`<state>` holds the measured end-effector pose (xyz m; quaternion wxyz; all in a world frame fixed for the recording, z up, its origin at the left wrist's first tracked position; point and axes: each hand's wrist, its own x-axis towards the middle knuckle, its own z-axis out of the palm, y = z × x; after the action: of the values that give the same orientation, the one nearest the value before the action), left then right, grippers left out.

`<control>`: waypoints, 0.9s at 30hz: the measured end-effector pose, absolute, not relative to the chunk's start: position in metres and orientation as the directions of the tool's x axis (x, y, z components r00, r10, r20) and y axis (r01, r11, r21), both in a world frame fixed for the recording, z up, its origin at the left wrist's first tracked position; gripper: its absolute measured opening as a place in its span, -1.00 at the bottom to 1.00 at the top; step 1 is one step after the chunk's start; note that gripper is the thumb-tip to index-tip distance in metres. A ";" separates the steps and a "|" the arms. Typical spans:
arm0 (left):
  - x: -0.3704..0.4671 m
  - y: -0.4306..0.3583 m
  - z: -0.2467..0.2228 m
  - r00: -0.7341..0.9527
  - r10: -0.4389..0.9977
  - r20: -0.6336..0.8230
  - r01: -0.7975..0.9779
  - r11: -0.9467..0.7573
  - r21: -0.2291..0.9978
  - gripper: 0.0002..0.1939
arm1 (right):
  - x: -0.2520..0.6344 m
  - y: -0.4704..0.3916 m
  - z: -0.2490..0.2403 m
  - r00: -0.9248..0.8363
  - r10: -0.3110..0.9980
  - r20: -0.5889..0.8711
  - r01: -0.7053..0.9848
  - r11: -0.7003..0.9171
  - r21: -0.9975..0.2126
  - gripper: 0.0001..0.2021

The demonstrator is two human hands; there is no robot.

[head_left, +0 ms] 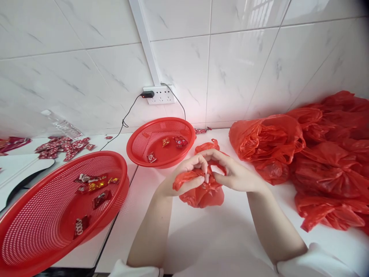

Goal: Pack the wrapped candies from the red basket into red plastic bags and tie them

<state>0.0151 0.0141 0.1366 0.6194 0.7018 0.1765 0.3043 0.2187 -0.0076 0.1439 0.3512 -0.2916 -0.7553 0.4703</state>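
A red plastic bag (203,197) is between my hands at the middle, its gathered top pinched in my fingers. My left hand (186,175) is closed on the bag from the left, with a bunched end of it poking out under the thumb. From the right, my right hand (233,173) is closed on the same gathered part, thumb and fingertips meeting those of the left. Loops of red plastic show behind the fingers. What lies inside the bag is hidden.
A large red basket (119,163) at left and a smaller one (132,144) behind hold wrapped pieces. Red bags (331,165) are heaped at right. Wrapped packets (57,146) and a clear bottle (65,124) lie back left. A socket strip (165,95) is on the wall.
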 end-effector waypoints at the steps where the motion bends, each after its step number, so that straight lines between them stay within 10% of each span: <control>1: 0.015 0.013 0.138 0.756 0.630 0.176 -0.111 -0.142 0.984 -0.90 | 0.219 -0.007 0.144 -0.586 0.775 0.237 0.082 0.348 -0.934 -0.50; 10: 0.017 0.004 0.143 0.709 0.690 0.145 0.009 -0.214 0.977 -0.86 | 0.221 0.008 0.130 -0.564 0.813 0.147 -0.111 0.102 -0.989 -0.61; 19: 0.024 0.017 0.123 0.295 0.589 0.753 0.300 -0.805 0.512 -0.89 | 0.208 0.007 0.129 -0.475 0.874 0.101 -0.150 0.033 -0.988 -0.79; 27: 0.023 0.014 0.128 0.321 0.723 0.611 0.147 -0.676 0.722 -0.86 | 0.206 0.007 0.126 -0.412 0.873 0.262 -0.126 0.230 -0.965 -0.89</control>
<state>0.0227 0.0137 0.1276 0.2836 0.7617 0.2858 0.5076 0.2064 0.0067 0.1259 0.4565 -0.2926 -0.6378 0.5471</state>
